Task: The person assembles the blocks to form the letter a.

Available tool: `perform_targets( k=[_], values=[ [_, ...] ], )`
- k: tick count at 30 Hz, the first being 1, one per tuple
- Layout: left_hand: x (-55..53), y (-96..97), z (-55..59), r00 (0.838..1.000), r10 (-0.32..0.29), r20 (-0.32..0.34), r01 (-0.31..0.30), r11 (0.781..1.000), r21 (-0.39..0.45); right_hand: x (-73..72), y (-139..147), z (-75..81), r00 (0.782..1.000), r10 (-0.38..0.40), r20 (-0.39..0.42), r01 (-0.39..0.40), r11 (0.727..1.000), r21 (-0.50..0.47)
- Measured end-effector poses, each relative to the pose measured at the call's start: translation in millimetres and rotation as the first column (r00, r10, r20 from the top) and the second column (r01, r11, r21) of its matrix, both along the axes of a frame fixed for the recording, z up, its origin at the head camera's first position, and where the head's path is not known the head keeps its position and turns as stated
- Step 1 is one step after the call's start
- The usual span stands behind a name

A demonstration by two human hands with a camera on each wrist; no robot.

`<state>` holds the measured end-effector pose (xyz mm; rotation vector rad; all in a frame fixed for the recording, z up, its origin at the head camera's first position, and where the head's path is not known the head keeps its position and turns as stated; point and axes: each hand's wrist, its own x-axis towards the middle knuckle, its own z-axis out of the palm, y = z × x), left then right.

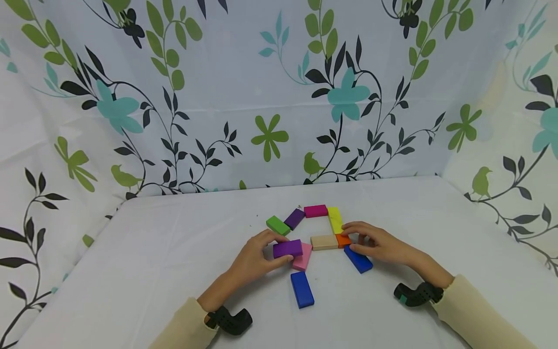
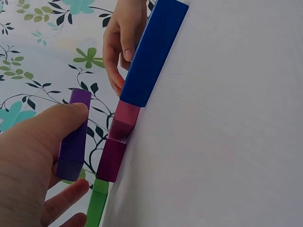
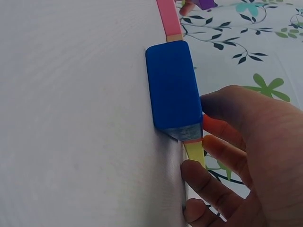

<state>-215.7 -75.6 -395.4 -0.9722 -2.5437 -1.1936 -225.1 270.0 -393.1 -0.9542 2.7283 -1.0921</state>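
Note:
My left hand (image 1: pixel 257 257) pinches a purple block (image 1: pixel 287 248) between thumb and fingers, just above the table. In the head view it overlaps the pink block (image 1: pixel 303 259); the left wrist view shows it raised off to the side of the row. My right hand (image 1: pixel 383 244) rests on the table with thumb and index finger at either side of the orange block (image 1: pixel 343 241), which the hand partly hides. The thumb lies right by a blue block (image 3: pixel 174 85), and fingertips reach to the end of the yellow block (image 1: pixel 335 219).
Beyond the hands, a green block (image 1: pixel 277 225), a darker purple block (image 1: pixel 294 219) and a magenta block (image 1: pixel 316 211) form an arc. A natural wood block (image 1: pixel 324 242) lies between pink and orange. Another blue block (image 1: pixel 302 289) lies nearer on the white table (image 1: pixel 174 271).

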Motion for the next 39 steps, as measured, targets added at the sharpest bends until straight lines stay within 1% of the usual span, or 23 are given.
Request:
perform_targets(
  k=[5, 12, 20, 26, 29, 32, 35, 37, 39],
  values=[
    [3.3, 4.1, 0.5, 1.0, -0.019, 0.0, 0.019, 1.0, -0.018, 0.2, 0.1, 0.0, 1.0, 0.004, -0.003, -0.004, 1.0, -0.005],
    [9.8, 9.9, 3.7, 0.999, -0.046, 0.022, 0.047, 0.998, -0.048, 0.8, -0.3, 0.3, 1.0, -0.008, 0.009, 0.008, 1.0, -0.004],
    [14.0, 16.6, 6.6, 0.997, -0.07, 0.017, 0.071, 0.995, -0.075, 1.5, -0.3, -0.3, 1.0, -0.012, 0.001, 0.012, 1.0, -0.003],
    [21.5, 24.2, 10.4, 0.993, -0.116, 0.018, 0.117, 0.989, -0.086, 1.7, 0.5, -1.7, 1.0, -0.013, -0.012, 0.013, 1.0, -0.004],
    [25.8, 28.2, 11.8, 0.992, -0.129, 0.012, 0.129, 0.987, -0.098, 1.3, 0.8, -2.5, 1.0, -0.008, -0.026, 0.008, 1.0, 0.0],
    [30.1, 31.0, 12.7, 0.992, -0.12, 0.038, 0.124, 0.984, -0.13, 0.7, 0.9, -3.2, 0.999, -0.003, -0.034, 0.003, 1.0, 0.004],
    [33.6, 33.4, 14.0, 0.989, -0.118, 0.094, 0.131, 0.98, -0.148, 0.3, 0.9, -3.9, 1.0, 0.001, -0.031, -0.001, 1.0, 0.003],
    [35.6, 35.1, 14.8, 0.984, -0.131, 0.124, 0.149, 0.979, -0.142, 0.2, 0.9, -4.0, 1.0, 0.004, -0.03, -0.004, 1.0, 0.0],
    [37.3, 36.6, 15.3, 0.978, -0.156, 0.135, 0.173, 0.977, -0.123, 0.3, 0.8, -3.8, 1.0, 0.006, -0.029, -0.006, 1.0, -0.001]
  ],
)
